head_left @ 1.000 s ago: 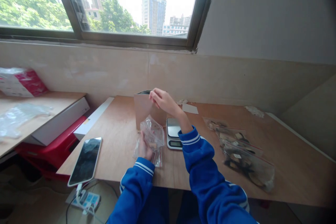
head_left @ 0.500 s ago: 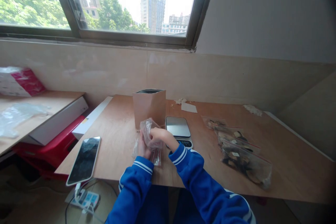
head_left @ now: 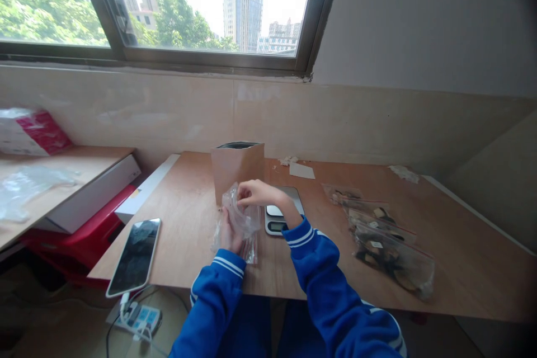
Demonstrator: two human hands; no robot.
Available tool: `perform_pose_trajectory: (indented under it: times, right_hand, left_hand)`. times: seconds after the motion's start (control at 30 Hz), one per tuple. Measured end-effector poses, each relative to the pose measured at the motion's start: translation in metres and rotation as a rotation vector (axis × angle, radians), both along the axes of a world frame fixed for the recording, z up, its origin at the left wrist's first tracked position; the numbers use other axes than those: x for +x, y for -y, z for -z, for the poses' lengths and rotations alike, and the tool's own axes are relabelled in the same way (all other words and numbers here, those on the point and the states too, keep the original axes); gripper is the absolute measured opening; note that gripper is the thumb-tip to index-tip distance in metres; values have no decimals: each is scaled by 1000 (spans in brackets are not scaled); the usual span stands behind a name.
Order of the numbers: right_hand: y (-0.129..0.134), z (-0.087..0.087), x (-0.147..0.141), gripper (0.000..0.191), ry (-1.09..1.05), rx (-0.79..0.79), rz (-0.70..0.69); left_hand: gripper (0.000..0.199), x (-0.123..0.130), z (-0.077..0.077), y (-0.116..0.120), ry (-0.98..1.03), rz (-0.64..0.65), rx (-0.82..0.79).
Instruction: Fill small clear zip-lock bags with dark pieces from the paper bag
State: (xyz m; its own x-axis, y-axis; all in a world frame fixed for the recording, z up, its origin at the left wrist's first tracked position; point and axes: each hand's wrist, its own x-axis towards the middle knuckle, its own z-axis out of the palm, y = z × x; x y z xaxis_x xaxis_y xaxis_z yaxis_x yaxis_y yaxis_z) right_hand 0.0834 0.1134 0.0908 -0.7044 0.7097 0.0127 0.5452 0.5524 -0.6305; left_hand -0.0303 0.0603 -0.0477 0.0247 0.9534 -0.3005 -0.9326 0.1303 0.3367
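A clear plastic bag (head_left: 247, 219) is between my hands at the front of a brown paper pouch (head_left: 238, 170), which stands upright with its top open. My left hand (head_left: 230, 235) is closed on the bag from below. Fingers pinched, my right hand (head_left: 257, 193) grips the bag's upper edge. Beneath them, more clear bags with red strips (head_left: 250, 254) lie on the table. Partly behind my right hand and wrist is a kitchen scale (head_left: 274, 227) with a metal plate.
Several zip bags (head_left: 394, 268) holding dark and pale pieces lie to the right. A phone (head_left: 135, 257) with a plugged cable rests at the table's left edge. White paper (head_left: 302, 171) and crumpled tissue (head_left: 288, 161) sit at the back. A red stool (head_left: 84, 249) stands left.
My right hand has risen out of the bag's mouth area and shifted slightly right, now pinching at its top edge. The scale's display is less covered. My left hand has stayed put.
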Motion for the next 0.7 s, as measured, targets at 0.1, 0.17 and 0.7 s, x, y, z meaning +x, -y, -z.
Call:
perform_pose_trajectory:
  times: [0.1,0.17,0.7]
  right_hand:
    - [-18,-37,-3,17,-338,195,120]
    - [-34,-55,-11,18,-467,394,290]
    - [-33,-31,-12,33,-236,692,487]
  left_hand:
    - [43,-1,3,-2,-15,1,-67]
    - [44,-2,5,-3,-25,-6,-98]
    - [43,-1,5,-2,44,18,-41]
